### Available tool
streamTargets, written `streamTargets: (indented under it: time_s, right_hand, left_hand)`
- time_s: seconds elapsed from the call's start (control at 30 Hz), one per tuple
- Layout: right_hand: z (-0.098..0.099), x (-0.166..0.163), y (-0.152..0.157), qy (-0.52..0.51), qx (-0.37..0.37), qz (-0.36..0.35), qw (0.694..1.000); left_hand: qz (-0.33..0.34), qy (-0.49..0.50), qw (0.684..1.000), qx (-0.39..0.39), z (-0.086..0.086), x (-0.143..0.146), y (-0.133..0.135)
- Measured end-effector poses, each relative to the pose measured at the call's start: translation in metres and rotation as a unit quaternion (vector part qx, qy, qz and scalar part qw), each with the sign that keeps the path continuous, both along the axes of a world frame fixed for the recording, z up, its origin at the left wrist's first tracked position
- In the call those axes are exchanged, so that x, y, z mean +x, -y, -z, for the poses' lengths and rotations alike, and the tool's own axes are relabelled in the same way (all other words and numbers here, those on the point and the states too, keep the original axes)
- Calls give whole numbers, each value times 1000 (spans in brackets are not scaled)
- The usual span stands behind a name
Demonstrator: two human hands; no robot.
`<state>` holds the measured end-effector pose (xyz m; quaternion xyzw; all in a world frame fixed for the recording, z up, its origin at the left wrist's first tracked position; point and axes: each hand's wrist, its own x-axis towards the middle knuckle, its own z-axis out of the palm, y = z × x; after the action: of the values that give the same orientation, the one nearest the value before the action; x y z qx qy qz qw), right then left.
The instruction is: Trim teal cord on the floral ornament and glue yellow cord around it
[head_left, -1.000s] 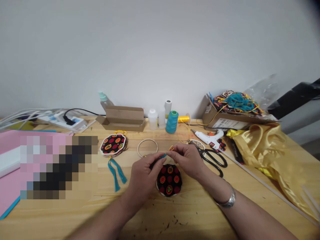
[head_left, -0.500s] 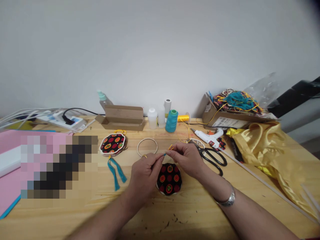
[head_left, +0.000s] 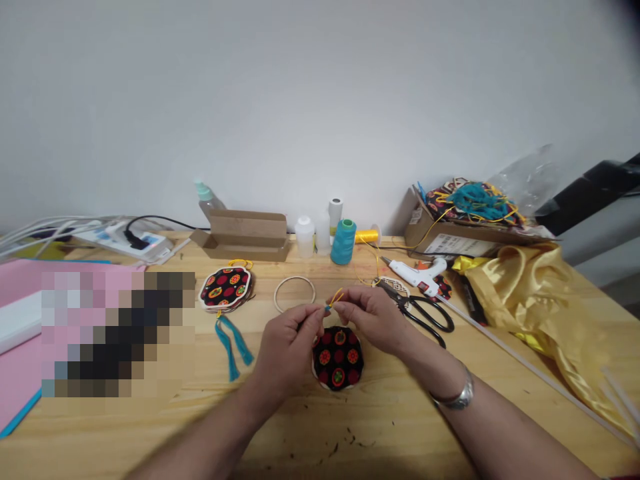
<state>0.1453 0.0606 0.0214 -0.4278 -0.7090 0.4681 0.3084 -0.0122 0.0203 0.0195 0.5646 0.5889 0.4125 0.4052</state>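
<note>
My left hand (head_left: 290, 343) and my right hand (head_left: 373, 319) meet just above a round black patterned fabric piece (head_left: 338, 357) lying on the wooden table (head_left: 350, 427). Each hand's fingers are pinched. Between the fingertips runs a thin yellow cord loop (head_left: 337, 297) with a small teal bit at its base. The left hand pinches the teal end, the right hand pinches the yellow cord. The fabric piece lies partly under both hands.
A finished patterned ornament with a teal tassel (head_left: 226, 288) lies to the left, a wooden ring (head_left: 295, 294) behind the hands. Black scissors (head_left: 425, 315), a white glue gun (head_left: 417, 275), yellow satin cloth (head_left: 540, 300), a teal thread spool (head_left: 344, 241), bottles and cardboard boxes stand around.
The two hands have drawn a little closer together, and the yellow loop now stands up more clearly between the fingertips. Nothing else on the table has moved.
</note>
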Motion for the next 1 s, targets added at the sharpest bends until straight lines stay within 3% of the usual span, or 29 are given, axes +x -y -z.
streamTargets:
  time_s: [0.1, 0.27, 0.47, 0.67, 0.8, 1.0]
  right_hand:
    - [4, 2, -1, -4, -21, -27, 999]
    - [5, 1, -3, -15, -66, 10, 998]
    - [1, 1, -4, 9, -39, 33, 999]
    - [7, 0, 0, 28, 44, 36, 998]
    - [10, 0, 4, 78, 163, 6, 984]
    - [9, 1, 8, 171, 294, -13, 940]
  left_hand:
    - [4, 71, 996, -59, -2, -1, -2]
    - [36, 174, 978, -109, -1, -2, -4]
    - [65, 213, 968, -120, -1, 0, -1]
    - [90, 247, 955, -138, 5, 0, -1]
    - [88, 253, 955, -129, 6, -1, -2]
    - [17, 123, 990, -64, -1, -4, -3]
